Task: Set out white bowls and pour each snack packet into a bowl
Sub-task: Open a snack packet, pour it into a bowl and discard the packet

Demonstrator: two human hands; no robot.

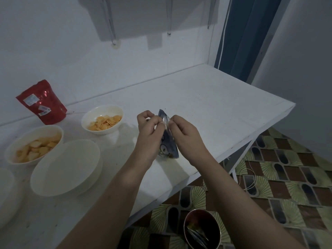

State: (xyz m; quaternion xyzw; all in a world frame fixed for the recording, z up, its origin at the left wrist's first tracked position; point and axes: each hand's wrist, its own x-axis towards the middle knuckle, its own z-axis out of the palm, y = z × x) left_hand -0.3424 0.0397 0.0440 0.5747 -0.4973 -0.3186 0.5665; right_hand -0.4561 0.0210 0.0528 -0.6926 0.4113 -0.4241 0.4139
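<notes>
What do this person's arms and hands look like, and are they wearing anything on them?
Both forearms are bare up to the bottom edge of the picture: no sleeves show. The left hand and right hand wear no gloves, and I see no rings, watch or bracelet on the fingers or wrists. The nails look short and unpainted, though the light is dim.

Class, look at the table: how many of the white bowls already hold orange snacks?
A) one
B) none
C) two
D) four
C: the far bowl and the left bowl each hold orange snacks, while the big near bowl holds none; both hands are pinching the dark packet.
</notes>
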